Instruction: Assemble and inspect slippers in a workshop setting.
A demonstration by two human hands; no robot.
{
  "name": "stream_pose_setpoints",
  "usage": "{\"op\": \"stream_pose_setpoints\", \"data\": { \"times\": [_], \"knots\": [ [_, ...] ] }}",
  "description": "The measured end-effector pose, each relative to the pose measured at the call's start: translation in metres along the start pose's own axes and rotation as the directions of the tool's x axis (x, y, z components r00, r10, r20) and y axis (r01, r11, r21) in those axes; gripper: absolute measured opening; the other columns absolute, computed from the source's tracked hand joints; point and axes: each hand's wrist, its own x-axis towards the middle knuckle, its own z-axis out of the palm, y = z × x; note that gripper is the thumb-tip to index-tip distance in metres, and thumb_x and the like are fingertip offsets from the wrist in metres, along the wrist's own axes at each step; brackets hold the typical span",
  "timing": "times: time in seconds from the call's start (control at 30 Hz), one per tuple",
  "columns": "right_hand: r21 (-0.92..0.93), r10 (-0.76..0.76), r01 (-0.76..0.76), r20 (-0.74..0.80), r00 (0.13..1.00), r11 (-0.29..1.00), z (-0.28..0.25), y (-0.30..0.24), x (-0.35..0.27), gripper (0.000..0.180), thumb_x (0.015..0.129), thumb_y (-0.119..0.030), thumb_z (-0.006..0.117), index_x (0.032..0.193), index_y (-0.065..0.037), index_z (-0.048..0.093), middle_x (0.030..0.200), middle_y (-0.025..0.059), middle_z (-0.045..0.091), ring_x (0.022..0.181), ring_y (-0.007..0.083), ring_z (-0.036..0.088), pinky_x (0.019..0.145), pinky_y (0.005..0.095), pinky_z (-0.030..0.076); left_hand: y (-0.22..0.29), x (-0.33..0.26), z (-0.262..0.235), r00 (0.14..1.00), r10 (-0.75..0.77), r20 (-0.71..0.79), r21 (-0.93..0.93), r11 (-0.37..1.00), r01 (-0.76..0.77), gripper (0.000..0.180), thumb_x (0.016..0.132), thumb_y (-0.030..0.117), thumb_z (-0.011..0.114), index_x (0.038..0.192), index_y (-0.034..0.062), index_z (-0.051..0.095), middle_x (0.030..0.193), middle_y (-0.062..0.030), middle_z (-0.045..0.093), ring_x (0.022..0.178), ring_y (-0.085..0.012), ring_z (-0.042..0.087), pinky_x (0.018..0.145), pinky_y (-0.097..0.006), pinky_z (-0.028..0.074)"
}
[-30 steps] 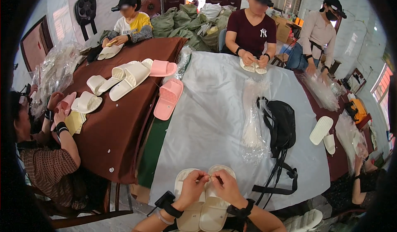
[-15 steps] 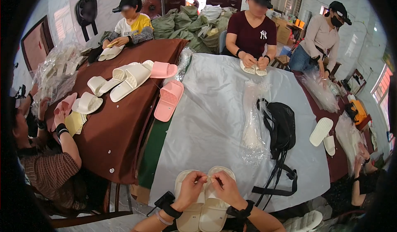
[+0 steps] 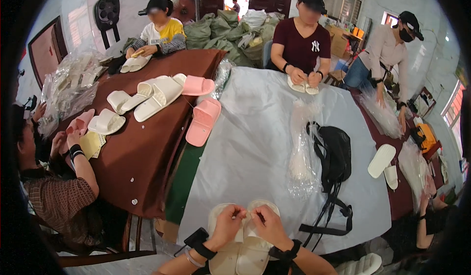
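Note:
Two cream slide slippers point(image 3: 251, 262) lie side by side at the table's near edge, soles pointing toward me. Over their straps, my left hand point(image 3: 229, 224) is closed in a pinch of thumb and fingers. Close beside it, my right hand point(image 3: 266, 224) pinches too, its fingertips a little apart from the left's. Whatever sits between the fingertips is too small to make out. Black bands circle both my wrists, and my hands cover much of the straps.
A grey-covered table point(image 3: 240, 142) bears a black bag point(image 3: 336, 150) with trailing straps and a bundle of clear plastic bags point(image 3: 300, 152). Pink slippers point(image 3: 203, 123) and white slippers point(image 3: 158, 98) lie on the brown-covered table point(image 3: 147, 152) at left. Several co-workers handle slippers and plastic around the tables.
The scene sits slightly lower in the picture. My hands hold nearly the same pinched pose over the slippers. At far right, a co-worker bends further over the plastic bags.

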Motion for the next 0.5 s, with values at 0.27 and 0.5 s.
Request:
{"op": "stream_pose_setpoints", "data": {
  "times": [0.27,0.5],
  "knots": [
    [0.041,-0.034,0.035,-0.027,0.999,0.999,0.007,0.006,-0.005,0.01,0.081,-0.007,0.056,0.087,-0.001,0.053,0.077,0.0116,0.052,0.062,0.0217,0.053,0.056,0.0294,0.043,-0.001,-0.002,-0.003,1.0,-0.007,0.006,0.017,1.0,0.007,0.013,0.084,0.01,0.058,0.091,-0.0001,0.057,0.08,-0.0068,0.061,0.072,-0.0127,0.056,0.065,-0.025,0.045],
    [0.017,0.004,-0.003,-0.024,1.0,1.0,0.011,0.009,-0.007,0.009,0.082,-0.008,0.055,0.087,-0.001,0.053,0.077,0.0073,0.053,0.063,0.0128,0.051,0.055,0.0244,0.041,0.004,-0.005,-0.004,1.0,0.03,-0.002,0.112,0.993,-0.03,0.014,0.082,0.01,0.059,0.093,0.0012,0.056,0.084,-0.0128,0.06,0.075,-0.0197,0.058,0.068,-0.028,0.046]
  ]
}}
